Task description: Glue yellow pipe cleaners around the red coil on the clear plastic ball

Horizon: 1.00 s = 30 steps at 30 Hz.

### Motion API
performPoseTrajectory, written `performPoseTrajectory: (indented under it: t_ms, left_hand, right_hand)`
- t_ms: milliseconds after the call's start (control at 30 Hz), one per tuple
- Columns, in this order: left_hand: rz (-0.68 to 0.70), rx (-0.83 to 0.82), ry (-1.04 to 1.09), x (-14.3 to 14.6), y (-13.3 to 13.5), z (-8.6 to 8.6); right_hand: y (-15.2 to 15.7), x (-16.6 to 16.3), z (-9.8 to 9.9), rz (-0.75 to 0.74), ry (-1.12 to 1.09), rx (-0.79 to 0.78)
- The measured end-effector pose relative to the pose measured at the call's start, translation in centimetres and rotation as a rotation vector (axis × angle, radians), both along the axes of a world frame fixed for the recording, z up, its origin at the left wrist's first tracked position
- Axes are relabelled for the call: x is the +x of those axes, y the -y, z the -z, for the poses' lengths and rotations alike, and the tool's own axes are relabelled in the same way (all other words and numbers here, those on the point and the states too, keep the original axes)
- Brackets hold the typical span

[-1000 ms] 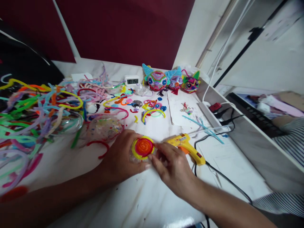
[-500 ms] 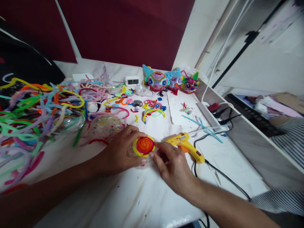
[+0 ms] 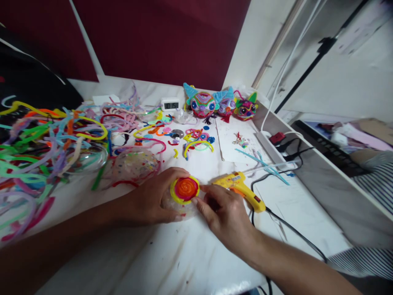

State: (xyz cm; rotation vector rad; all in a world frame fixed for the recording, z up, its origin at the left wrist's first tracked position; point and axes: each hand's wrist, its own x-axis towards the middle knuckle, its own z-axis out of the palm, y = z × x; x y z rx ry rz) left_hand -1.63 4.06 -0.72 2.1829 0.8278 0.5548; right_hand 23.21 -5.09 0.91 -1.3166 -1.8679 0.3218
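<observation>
A clear plastic dome stands on the table with a round coil of pipe cleaner on its top. The coil is orange in the middle, then magenta, with yellow outermost. My left hand is wrapped round the dome's left side, thumb at the front. On the right, my right hand pinches at the coil's yellow edge with thumb and forefinger; its other fingers are curled and partly hidden. Just beyond that hand lies a yellow glue gun, its nozzle pointing left.
Pipe cleaners are heaped at the left, beside another clear dome. Three decorated animal heads and a small digital clock stand at the back. A power strip and black cord run along the right.
My left hand, with the dome and coil, has shifted very slightly left. The right hand stays at the yellow edge, almost unmoved.
</observation>
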Motion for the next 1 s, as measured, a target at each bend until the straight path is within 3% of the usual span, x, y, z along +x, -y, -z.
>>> performPoseTrajectory:
  t_ms: [200,300,400,600,1000]
  left_hand:
    - [-0.133,0.115,0.136,1.4,0.7,2.3]
    - [-0.188,0.150,0.164,1.7,1.1,2.6]
    - [-0.138,0.111,0.085,1.4,1.2,2.3]
    - [-0.075,0.211,0.108,1.2,0.5,3.3]
    - [-0.102,0.219,0.074,1.6,0.2,3.1]
  right_hand:
    - [-0.4,0.0,0.0,-0.001,-0.087,-0.032]
    - [-0.7,0.1,-0.1,-0.026,-0.151,-0.089]
    - [-0.8,0.2,-0.2,-0.027,-0.177,-0.136]
    - [-0.7,0.1,-0.2,-0.032,-0.209,-0.158]
    - [-0.7,-0.2,0.3,-0.046,-0.224,-0.168]
